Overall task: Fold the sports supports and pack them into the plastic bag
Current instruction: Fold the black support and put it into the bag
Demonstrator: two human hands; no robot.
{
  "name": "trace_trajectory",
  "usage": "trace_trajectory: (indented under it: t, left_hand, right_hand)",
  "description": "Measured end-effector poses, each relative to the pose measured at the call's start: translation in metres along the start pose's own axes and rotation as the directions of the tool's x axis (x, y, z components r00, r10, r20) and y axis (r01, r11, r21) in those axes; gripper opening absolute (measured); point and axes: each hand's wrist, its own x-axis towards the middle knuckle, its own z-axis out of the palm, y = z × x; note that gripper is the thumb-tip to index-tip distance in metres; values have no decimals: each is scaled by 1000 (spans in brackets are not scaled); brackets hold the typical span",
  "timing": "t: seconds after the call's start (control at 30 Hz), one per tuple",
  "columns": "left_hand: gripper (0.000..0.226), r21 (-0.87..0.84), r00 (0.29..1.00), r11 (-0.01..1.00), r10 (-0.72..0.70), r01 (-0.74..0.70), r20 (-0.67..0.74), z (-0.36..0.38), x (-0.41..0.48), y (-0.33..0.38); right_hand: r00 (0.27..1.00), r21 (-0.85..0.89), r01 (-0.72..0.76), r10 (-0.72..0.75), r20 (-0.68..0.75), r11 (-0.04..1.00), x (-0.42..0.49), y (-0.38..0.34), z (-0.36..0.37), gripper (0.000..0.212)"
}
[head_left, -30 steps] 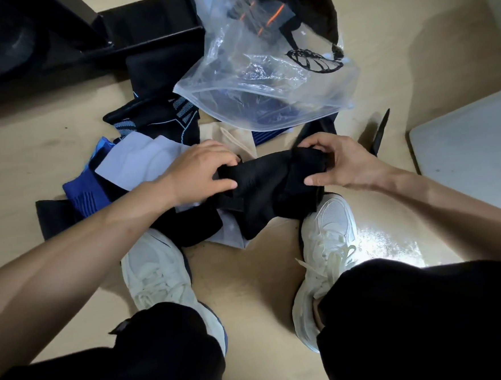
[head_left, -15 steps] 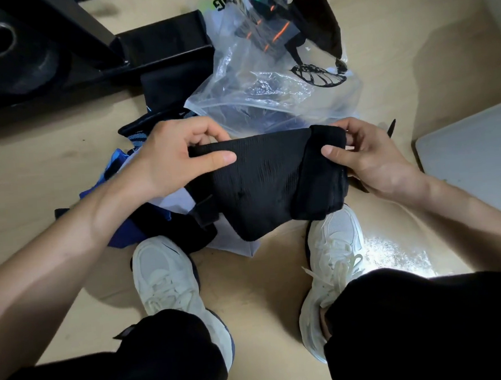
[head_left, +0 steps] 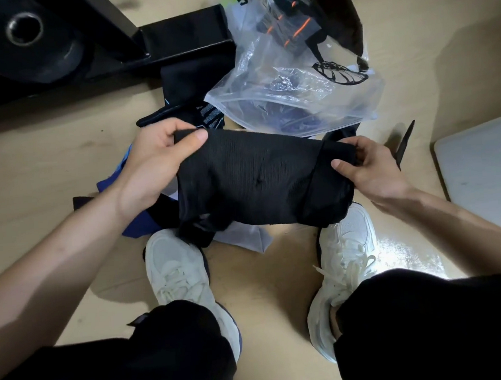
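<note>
pale wooden floor (head_left: 278,265) is carrying everything | clear crinkled plastic bag (head_left: 296,97) is lying far-centre, mouth facing near | black ribbed knit sports support (head_left: 254,177) is now hanging lifted and stretched wider than a second ago, so folding is just starting | left hand (head_left: 152,167) is pinching its left top corner | right hand (head_left: 366,167) is pinching its right edge

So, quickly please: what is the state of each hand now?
Left hand: closed, pinching the left end of the black support.
Right hand: closed, pinching its right end.
</note>
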Motion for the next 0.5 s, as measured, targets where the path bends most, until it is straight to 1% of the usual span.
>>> trace_trajectory:
  t: [0.03, 0.1, 0.17, 0.2, 0.27, 0.37, 0.43, 0.5]
  left_hand:
    - [6, -81, 999, 996, -41, 38, -35, 4, 0, 2]
    - [11, -171, 979, 967, -199, 191, -35, 10, 1, -3]
    - [12, -179, 945, 929, -326, 324, 20, 10, 0, -19]
    - [15, -158, 937, 924, -347, 348, 35, 9, -1, -29]
    - [25, -61, 940, 938, -342, 342, 5, 9, -5, -50]
    - [30, 153, 953, 942, -287, 300, -101, 12, -11, -69]
    - [35, 302, 962, 914, -245, 271, -123, 14, -14, -78]
    - [34, 378, 973, 898, -183, 225, -144, 16, -15, -79]
  right_hand:
    - [1000, -19, 2, -3, -16, 1000, 1, 2, 3, 28]
    - [999, -69, 8, -10, -38, 998, 1, 6, 10, 30]
    - [1000, -128, -2, -2, -29, 992, 2, 13, 17, 36]
    - [1000, -152, -17, 17, -2, 988, 2, 16, 20, 44]
    - [997, -184, -33, 47, 69, 982, 6, 31, 25, 66]
    - [994, -188, -59, 75, 76, 980, 5, 40, 33, 94]
    - [995, -195, -72, 83, 48, 978, -6, 29, 39, 104]
    - [998, -208, -55, 61, 23, 976, -14, 24, 42, 105]
